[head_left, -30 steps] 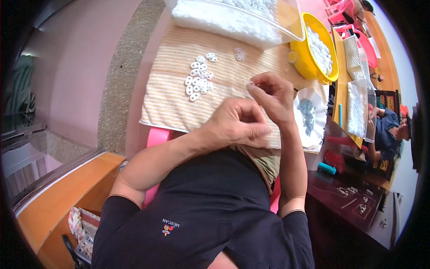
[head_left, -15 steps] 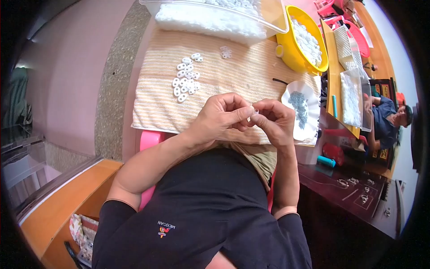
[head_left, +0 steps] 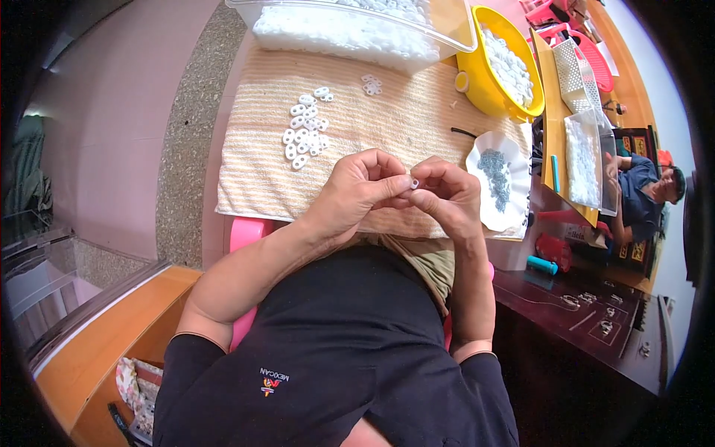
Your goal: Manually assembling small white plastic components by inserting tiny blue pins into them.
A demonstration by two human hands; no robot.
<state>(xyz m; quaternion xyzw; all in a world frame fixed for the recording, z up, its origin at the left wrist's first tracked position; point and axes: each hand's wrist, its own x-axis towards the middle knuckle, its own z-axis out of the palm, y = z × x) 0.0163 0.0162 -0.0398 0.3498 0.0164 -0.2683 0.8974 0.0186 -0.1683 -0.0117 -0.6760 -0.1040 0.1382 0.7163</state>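
Near the towel's front edge, my left hand (head_left: 366, 185) and my right hand (head_left: 451, 195) meet, with thumbs and fingertips pinched together. A small white plastic piece (head_left: 415, 184) with a hole shows between them; the fingers cover the rest of it. To the left of my hands lies a loose cluster of white oval two-holed plastic pieces (head_left: 300, 137). Farther back sits a smaller group of white pieces (head_left: 371, 85). At the right, a white dish with a wavy rim (head_left: 515, 210) holds many tiny grey-blue parts (head_left: 494, 179), too small to name.
A striped towel (head_left: 253, 171) covers the table. Across its back stands a see-through bin (head_left: 357, 46) full of white pieces, beside a yellow tub (head_left: 467, 52) of them. A thin black strip (head_left: 463, 132) lies near the dish. Another person (head_left: 646, 186) sits at a wooden table at right.
Both hands have shifted slightly left. The small white piece has turned so its hole shows more plainly between the fingertips.
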